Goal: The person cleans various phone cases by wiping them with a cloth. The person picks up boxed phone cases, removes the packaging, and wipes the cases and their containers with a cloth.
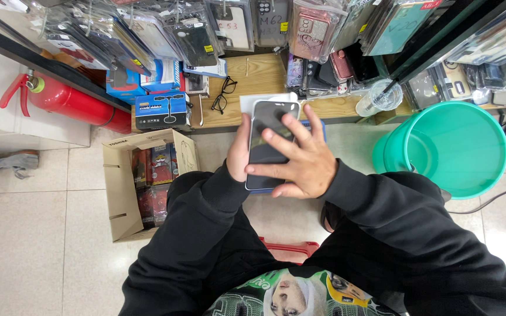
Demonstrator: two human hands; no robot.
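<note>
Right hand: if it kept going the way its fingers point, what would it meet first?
The right hand already lies on the phone. Beyond it, probably the white box, then the glasses, though depth is unclear.

The smartphone (267, 140) has a glossy glass face that mirrors the light, with a smooth metallic-looking edge. The sleeves (382, 205) are matt black cloth, soft and slightly fuzzy. The bucket (458, 146) is smooth green plastic with a mild sheen. The tabletop (265, 76) is pale bare wood with visible grain. The cardboard box (121, 193) is dull brown paperboard (rough at its cut flaps). The fire extinguisher (77, 102) is glossy red painted metal. The phone cases (165, 29) hang in shiny clear plastic wrap. The floor (30, 234) is polished tile.
</note>
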